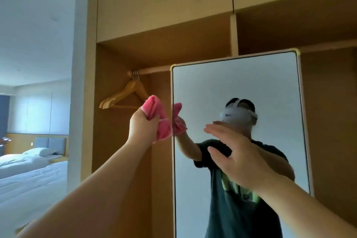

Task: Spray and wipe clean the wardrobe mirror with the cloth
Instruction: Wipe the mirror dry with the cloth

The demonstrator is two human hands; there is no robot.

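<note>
Two bare arms reach toward a tall wardrobe mirror, one hand bunching a pink cloth at its left edge.

I see the mirror [241, 91] standing upright, long axis vertical, its thin rounded frame running from a top edge high in view down out of the bottom. My left hand [143, 125] is clenched around the pink cloth [158, 118], which sits just beside the mirror's left frame edge, its loose folds hanging toward the glass; I cannot tell if it touches. My right hand [237, 158] is spread flat, fingers extended toward the left, holding nothing, in front of the glass centre. Left of the mirror the open wardrobe [119, 60] bay holds wooden hangers [125, 94] on a rail [152, 70], close above the cloth. Far left, a bed [29, 176] lies in the room beyond.
</note>
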